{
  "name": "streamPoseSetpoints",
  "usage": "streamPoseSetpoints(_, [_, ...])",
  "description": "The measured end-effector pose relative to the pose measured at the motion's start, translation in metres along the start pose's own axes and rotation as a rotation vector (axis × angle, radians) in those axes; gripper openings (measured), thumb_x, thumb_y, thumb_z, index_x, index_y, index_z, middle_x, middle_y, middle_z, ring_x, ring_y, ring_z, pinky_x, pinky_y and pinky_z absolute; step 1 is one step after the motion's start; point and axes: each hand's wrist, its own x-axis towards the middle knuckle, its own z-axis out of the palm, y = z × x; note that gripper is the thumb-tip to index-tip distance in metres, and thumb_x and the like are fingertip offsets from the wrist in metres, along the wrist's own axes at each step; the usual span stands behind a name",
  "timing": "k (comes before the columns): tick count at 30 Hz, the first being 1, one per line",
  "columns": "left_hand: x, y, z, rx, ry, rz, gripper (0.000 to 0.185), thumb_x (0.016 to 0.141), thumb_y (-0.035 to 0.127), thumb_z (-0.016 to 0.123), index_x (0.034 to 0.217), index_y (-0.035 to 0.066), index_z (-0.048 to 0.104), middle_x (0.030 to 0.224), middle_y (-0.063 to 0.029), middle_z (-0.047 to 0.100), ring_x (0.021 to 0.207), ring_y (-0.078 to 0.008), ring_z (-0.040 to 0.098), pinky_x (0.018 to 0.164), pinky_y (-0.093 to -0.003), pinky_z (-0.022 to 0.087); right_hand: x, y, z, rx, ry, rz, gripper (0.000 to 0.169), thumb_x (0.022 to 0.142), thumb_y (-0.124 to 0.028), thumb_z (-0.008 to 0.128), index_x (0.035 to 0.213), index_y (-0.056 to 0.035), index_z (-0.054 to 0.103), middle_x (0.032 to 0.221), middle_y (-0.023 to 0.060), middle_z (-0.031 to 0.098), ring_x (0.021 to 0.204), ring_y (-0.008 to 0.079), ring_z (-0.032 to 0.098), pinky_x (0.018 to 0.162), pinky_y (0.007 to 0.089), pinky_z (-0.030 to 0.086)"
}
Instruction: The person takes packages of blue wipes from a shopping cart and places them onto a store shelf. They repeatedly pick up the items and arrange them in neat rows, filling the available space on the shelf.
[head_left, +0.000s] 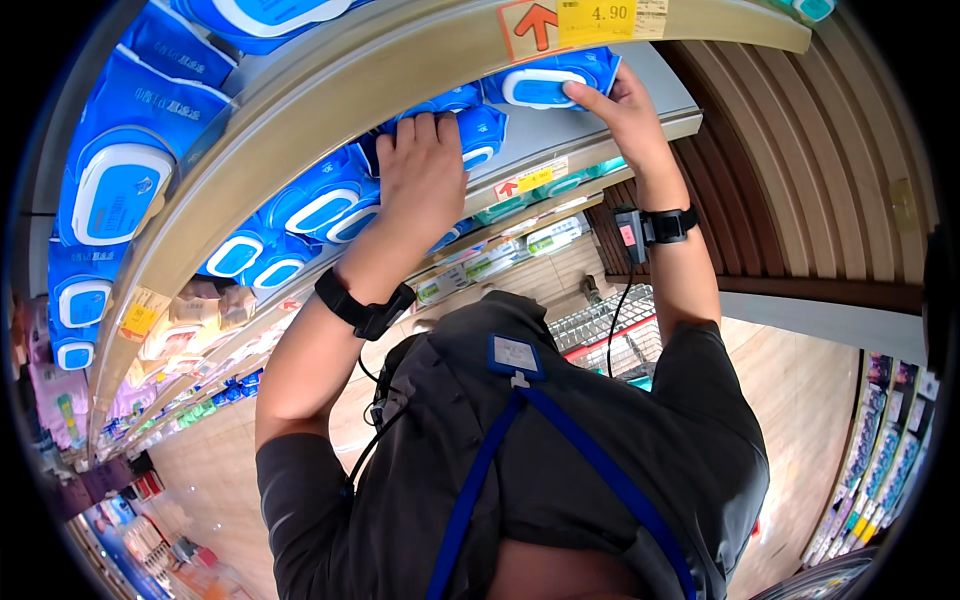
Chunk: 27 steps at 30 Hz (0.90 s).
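My right hand (634, 120) grips the right end of a blue wet-wipe pack (546, 86) with a white-rimmed flip lid. Its thumb lies on the front near the lid, and the other fingers are partly hidden behind the end. My left hand (426, 161) reaches in among more blue wipe packs on the same shelf, back of the hand towards me. One pack (481, 135) sits just right of its fingers, and another pack (319, 202) is to its left. Whether the left fingers hold a pack is hidden.
An upper shelf edge (315, 112) with price tags curves above my hands, carrying large blue packs (124, 172). Lower shelves hold green packs (517, 202). A brown slatted panel (817, 165) stands at right. A wire shopping cart (600, 330) is beyond my body.
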Motion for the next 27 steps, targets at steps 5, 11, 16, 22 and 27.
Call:
streamPoseSetpoints(5, [0.012,-0.005,-0.006,0.010,-0.168,-0.042,0.057,0.078,0.024,0.080,0.127,0.002,0.061,0.118,-0.0155,0.061,0.117,-0.0330,0.055,0.095,-0.0461,0.041,-0.018,0.008,-0.025,-0.087,-0.015,0.070,0.042,0.088,-0.023,0.081,0.121,-0.0034,0.063,0.109,0.0049,0.071,0.101,0.0120,0.064,0.092,0.0279,0.051])
streamPoseSetpoints(11, [0.007,-0.005,-0.044,-0.135,-0.062,-0.033,0.054,0.077,0.026,0.079,0.122,-0.001,0.064,0.116,-0.0192,0.064,0.116,-0.0363,0.057,0.096,-0.0466,0.043,-0.023,0.030,-0.031,-0.138,-0.089,0.119,0.051,0.087,-0.024,0.081,0.128,-0.0018,0.060,0.108,0.0046,0.069,0.100,0.0118,0.063,0.091,0.0278,0.051])
streamPoseSetpoints(16, [0.004,0.004,-0.071,-0.218,0.105,-0.036,0.051,0.078,0.020,0.082,0.119,-0.003,0.063,0.113,-0.0228,0.065,0.105,-0.0418,0.062,0.092,-0.0446,0.050,-0.014,0.028,-0.018,-0.169,-0.279,0.124,0.058,0.089,-0.023,0.080,0.137,-0.0024,0.055,0.116,0.0060,0.068,0.106,0.0138,0.062,0.095,0.0294,0.050])
streamPoseSetpoints(22, [-0.001,0.009,-0.091,-0.204,0.128,-0.049,0.051,0.079,0.018,0.081,0.122,-0.003,0.062,0.114,-0.0249,0.067,0.106,-0.0410,0.065,0.094,-0.0436,0.051,-0.005,0.037,-0.002,-0.360,-0.381,0.061,0.056,0.086,-0.032,0.082,0.129,-0.0036,0.060,0.100,0.0115,0.070,0.089,0.0166,0.063,0.080,0.0301,0.051])
streamPoseSetpoints(27, [0.005,0.000,-0.088,-0.330,0.188,0.037,0.058,0.077,0.015,0.082,0.128,-0.001,0.060,0.118,-0.0248,0.065,0.107,-0.0421,0.064,0.093,-0.0450,0.051,0.002,0.031,0.020,-0.340,-0.514,0.117,0.057,0.087,-0.024,0.081,0.135,-0.0044,0.057,0.112,0.0093,0.069,0.101,0.0162,0.063,0.092,0.0304,0.051])
